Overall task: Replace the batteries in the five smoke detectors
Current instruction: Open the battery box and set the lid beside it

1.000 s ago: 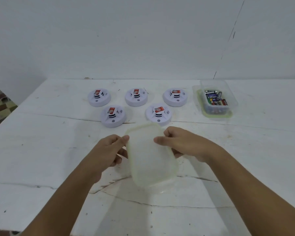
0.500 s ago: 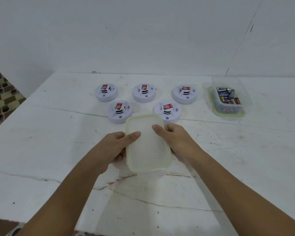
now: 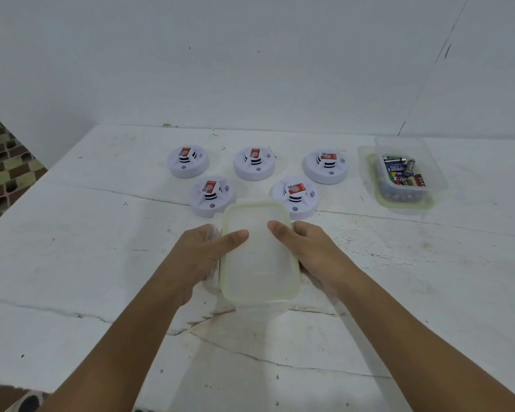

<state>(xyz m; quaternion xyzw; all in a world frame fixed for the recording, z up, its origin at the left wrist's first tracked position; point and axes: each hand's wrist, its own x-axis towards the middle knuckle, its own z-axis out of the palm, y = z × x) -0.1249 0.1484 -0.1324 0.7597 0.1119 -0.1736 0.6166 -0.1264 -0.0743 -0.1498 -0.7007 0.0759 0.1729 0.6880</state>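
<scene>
Several white round smoke detectors lie on the white table, each with a red battery on top: three in a back row and two in front. A clear lidded plastic container with a pale green rim sits near me in the middle. My left hand grips its left side, thumb on the lid. My right hand grips its right side, thumb on the lid. The contents of the container are hidden.
An open clear tub of assorted batteries stands on its pale green lid at the back right. A white wall runs behind the table. The table's left edge drops to a patterned tiled floor.
The container has moved away from me toward the front detectors and now lies flatter, with both hands still on its sides. The view has shifted slightly.
</scene>
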